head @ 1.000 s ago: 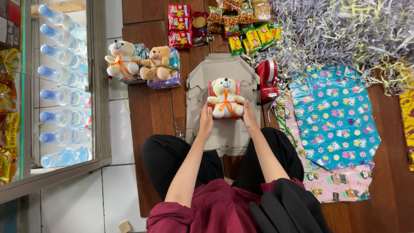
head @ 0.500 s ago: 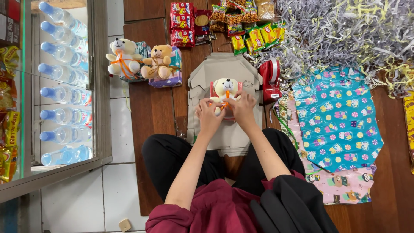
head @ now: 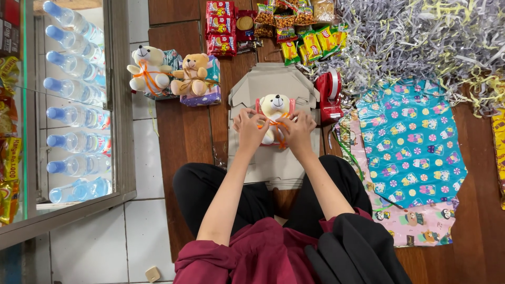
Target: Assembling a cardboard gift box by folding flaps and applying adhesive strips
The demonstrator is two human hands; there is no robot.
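Observation:
A small cream teddy bear [head: 275,107] on a red-wrapped box sits on a flattened brown cardboard sheet [head: 273,160] on the floor in front of my crossed legs. An orange ribbon [head: 277,126] crosses the bear's chest. My left hand [head: 250,128] and my right hand [head: 298,129] press in on the bear from either side, fingers pinching the ribbon at its middle. The box under the bear is mostly hidden by my hands.
Two more bears on wrapped boxes, a white one [head: 148,69] and a tan one [head: 193,75], stand at the back left. A red tape dispenser [head: 329,95], snack packets [head: 294,31], shredded paper [head: 421,37], patterned wrapping sheets [head: 415,152] and a glass case of water bottles [head: 73,105] surround me.
My hands, which cupped the bear's sides from below, have moved up onto its front and closed on the orange ribbon. The bear has stayed on the cardboard.

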